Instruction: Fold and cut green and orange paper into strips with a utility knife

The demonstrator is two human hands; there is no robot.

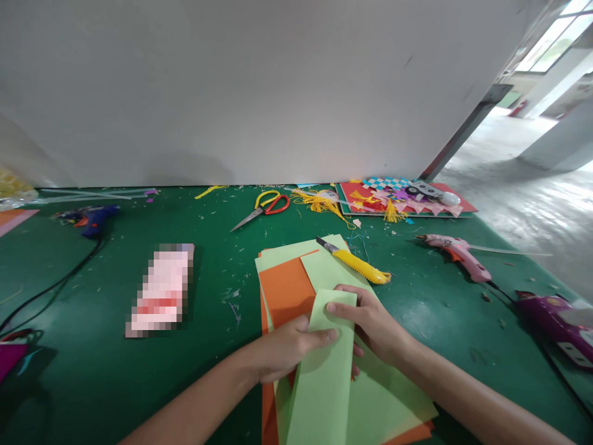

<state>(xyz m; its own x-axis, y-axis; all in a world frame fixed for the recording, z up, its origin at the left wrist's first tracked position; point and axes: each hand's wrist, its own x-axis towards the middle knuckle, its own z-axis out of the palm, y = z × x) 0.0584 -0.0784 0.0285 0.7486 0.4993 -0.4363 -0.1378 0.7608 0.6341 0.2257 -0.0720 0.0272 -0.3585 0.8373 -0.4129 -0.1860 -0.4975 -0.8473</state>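
A light green paper strip (324, 377) lies lengthwise over a stack of green and orange sheets (287, 287) on the green table. My left hand (282, 352) pinches the strip's left edge, thumb on top. My right hand (370, 321) grips its upper right edge, thumb pressed on the paper and fingers underneath. A yellow utility knife (356, 264), blade out, rests on the stack just beyond my right hand.
Yellow and red scissors (266, 207) lie further back. A pink glue gun (458, 252) and a purple one (556, 321) are on the right, a blue glue gun (95, 219) with a black cord on the left. Woven paper craft pieces (403, 198) sit by the wall. Paper scraps litter the table.
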